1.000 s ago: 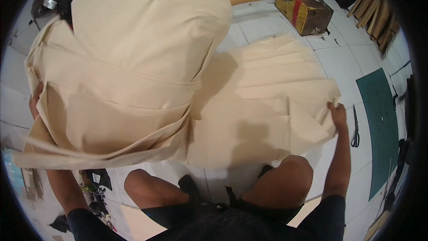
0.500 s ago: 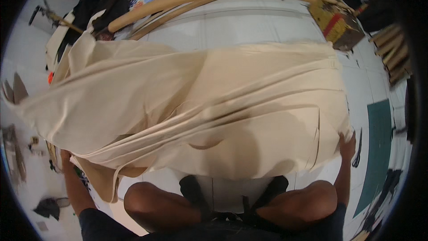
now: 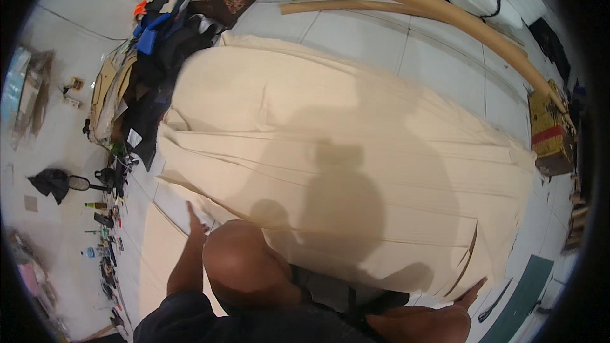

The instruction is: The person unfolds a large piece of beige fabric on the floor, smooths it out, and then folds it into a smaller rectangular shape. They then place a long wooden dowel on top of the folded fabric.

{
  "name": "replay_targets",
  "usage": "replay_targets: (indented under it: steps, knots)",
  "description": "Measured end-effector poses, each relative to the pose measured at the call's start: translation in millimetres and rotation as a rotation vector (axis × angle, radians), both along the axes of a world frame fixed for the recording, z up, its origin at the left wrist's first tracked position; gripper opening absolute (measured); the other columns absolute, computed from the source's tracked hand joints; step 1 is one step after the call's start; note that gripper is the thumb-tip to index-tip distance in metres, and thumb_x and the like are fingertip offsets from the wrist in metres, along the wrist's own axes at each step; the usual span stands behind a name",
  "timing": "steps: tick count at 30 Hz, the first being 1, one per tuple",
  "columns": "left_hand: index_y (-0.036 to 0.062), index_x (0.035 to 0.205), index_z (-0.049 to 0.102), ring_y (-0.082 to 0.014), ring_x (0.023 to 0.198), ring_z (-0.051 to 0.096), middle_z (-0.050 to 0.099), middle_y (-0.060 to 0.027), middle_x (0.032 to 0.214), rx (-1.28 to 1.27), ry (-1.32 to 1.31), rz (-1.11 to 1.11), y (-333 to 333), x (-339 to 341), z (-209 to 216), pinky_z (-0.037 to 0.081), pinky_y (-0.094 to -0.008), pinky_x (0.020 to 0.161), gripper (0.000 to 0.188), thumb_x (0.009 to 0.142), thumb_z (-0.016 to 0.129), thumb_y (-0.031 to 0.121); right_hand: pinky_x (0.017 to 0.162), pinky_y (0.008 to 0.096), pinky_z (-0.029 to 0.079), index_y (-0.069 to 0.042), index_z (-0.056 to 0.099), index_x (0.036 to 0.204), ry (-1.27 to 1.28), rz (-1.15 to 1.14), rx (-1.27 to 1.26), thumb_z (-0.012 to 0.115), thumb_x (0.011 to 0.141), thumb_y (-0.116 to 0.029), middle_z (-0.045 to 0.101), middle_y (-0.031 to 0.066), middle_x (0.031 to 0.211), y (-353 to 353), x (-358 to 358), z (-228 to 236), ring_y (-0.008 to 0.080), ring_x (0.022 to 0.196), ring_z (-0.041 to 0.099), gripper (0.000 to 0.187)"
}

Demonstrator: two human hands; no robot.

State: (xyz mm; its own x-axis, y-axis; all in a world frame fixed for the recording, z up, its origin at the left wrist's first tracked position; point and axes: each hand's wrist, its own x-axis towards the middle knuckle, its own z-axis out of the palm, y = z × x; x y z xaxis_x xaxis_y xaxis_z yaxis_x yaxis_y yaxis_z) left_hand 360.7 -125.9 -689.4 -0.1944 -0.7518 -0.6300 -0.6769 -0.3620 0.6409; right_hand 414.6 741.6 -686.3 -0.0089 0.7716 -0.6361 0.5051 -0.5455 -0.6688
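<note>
Your left hand (image 3: 197, 221) shows fingers spread, empty. Your right hand (image 3: 471, 295) meets the cream cloth (image 3: 346, 171); its fingers' grip is indiscernible.

White tiles (image 3: 356, 38) with thin joints pave the floor (image 3: 445, 63); along its left edge, mixed clutter (image 3: 141, 98) lies beside a pale wall (image 3: 63, 133). Light casts soft-edged shadows (image 3: 343, 203) toward the far edge.

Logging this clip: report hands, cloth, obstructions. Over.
Left hand open by near edge of cream cloth; right hand at near right corner, grip unclear. Cloth spread over floor, creased. Scissors beside right hand.
</note>
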Motion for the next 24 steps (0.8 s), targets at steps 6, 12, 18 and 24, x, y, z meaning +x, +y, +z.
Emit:
replay_targets:
  steps: [6, 12, 18, 24]
  knots:
    - [0.0104, 0.146, 0.030, -0.0371, 0.131, 0.034, 0.032, -0.0148, 0.147, 0.240, 0.088, -0.091, 46.9, -28.7, -20.9, 0.033, -0.0583, 0.100, 0.108, 0.070, 0.047, 0.085, 0.103, 0.0402, 0.041, 0.004, 0.038, 0.139, 0.155, 0.030, -0.078, 0.052, 0.086, -0.067, 0.046, 0.0182, 0.139, -8.7, 3.5, -26.4, 0.0309, 0.123, 0.049, 0.089]
    - [0.0079, 0.143, 0.037, -0.0339, 0.126, 0.042, 0.042, -0.0136, 0.142, 0.490, 0.252, -0.135, 36.5, -53.0, -41.8, 0.038, -0.0477, 0.102, 0.098, 0.077, 0.048, 0.079, 0.101, 0.0399, 0.044, 0.006, 0.040, 0.137, 0.426, 0.148, -0.097, 0.050, 0.086, -0.068, 0.050, 0.0181, 0.135, -7.6, 22.1, -50.5, 0.0292, 0.120, 0.052, 0.091]
    - [0.0083, 0.140, 0.041, -0.0295, 0.122, 0.049, 0.051, -0.0115, 0.135, 0.532, 0.421, -0.360, 69.5, -111.9, -23.8, 0.041, -0.0427, 0.103, 0.077, 0.089, 0.046, 0.067, 0.091, 0.0402, 0.051, 0.006, 0.042, 0.134, 0.394, -0.013, 0.009, 0.057, 0.086, -0.063, 0.056, 0.0124, 0.127, 4.4, -3.4, -46.0, 0.0273, 0.107, 0.059, 0.086]
    - [0.0086, 0.134, 0.046, -0.0278, 0.117, 0.052, 0.055, -0.0100, 0.128, 0.622, 0.556, -0.476, 39.5, -149.9, -45.0, 0.044, -0.0407, 0.099, 0.066, 0.092, 0.047, 0.060, 0.088, 0.0449, 0.052, 0.009, 0.038, 0.134, 0.362, -0.044, 0.044, 0.059, 0.078, -0.072, 0.054, 0.0179, 0.127, -0.5, -43.0, -61.0, 0.0314, 0.109, 0.059, 0.101]
